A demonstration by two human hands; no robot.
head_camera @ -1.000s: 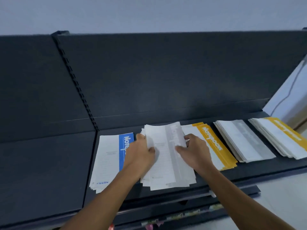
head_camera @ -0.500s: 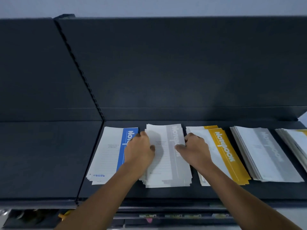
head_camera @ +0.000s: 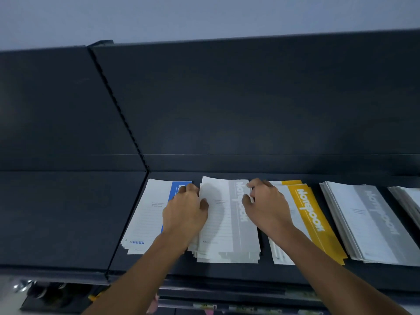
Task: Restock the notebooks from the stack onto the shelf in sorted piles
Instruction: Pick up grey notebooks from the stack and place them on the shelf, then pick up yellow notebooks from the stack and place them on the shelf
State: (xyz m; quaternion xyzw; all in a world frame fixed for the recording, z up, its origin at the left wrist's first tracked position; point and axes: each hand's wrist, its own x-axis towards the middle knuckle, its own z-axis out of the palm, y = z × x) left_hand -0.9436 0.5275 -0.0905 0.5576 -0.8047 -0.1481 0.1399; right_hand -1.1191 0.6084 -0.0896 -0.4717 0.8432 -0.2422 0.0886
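Left hand [head_camera: 184, 212]: fingers curled on the left edge of the pile of white paper notebooks with a grey title band [head_camera: 229, 226], thumb on top
Right hand [head_camera: 266, 205]: grips its far right edge
Pile: flat on the dark metal shelf [head_camera: 216, 272], between the blue-banded pile [head_camera: 147, 214] and the yellow-banded pile [head_camera: 311, 221]
Risk: lower copies jut out near left; an uneven squeeze could fan them onto the blue-banded pile
Orientation: long axis front to back, title starting at the rear
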